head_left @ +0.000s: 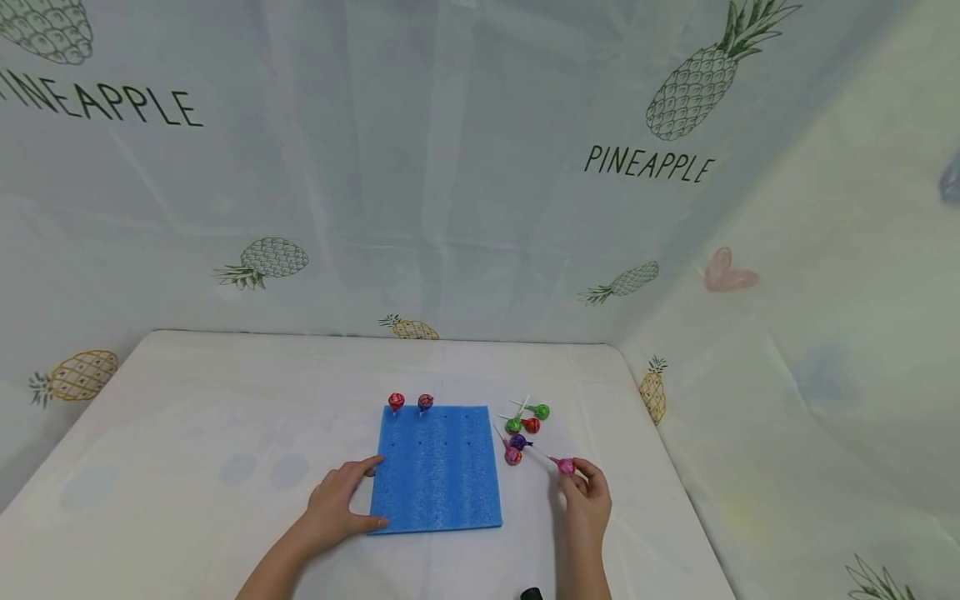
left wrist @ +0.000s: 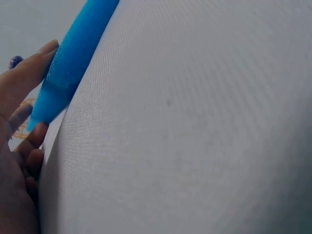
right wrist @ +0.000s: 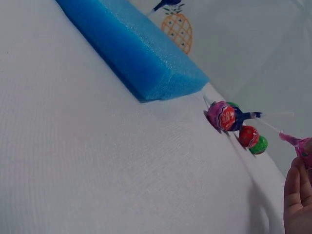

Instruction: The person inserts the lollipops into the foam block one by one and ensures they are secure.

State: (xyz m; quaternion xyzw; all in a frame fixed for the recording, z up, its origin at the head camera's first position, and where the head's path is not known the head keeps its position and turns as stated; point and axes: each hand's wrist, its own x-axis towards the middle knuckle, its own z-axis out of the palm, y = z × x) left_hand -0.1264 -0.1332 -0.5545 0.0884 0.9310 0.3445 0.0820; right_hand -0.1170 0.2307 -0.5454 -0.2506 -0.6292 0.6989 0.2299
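- A makeshift recording booth: pineapple-print cloth [head_left: 465, 167] curtains the back and right side.
- A white-covered counter [head_left: 187, 417] fills the enclosed corner.

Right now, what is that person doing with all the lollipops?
A person sits at a white table. Their left hand rests on the near left corner of a blue foam pad, steadying it. Their right hand pinches a pink lollipop just off the pad's right side. Two red lollipops stand upright at the pad's far edge, and a small pile of loose lollipops lies beside the pad.
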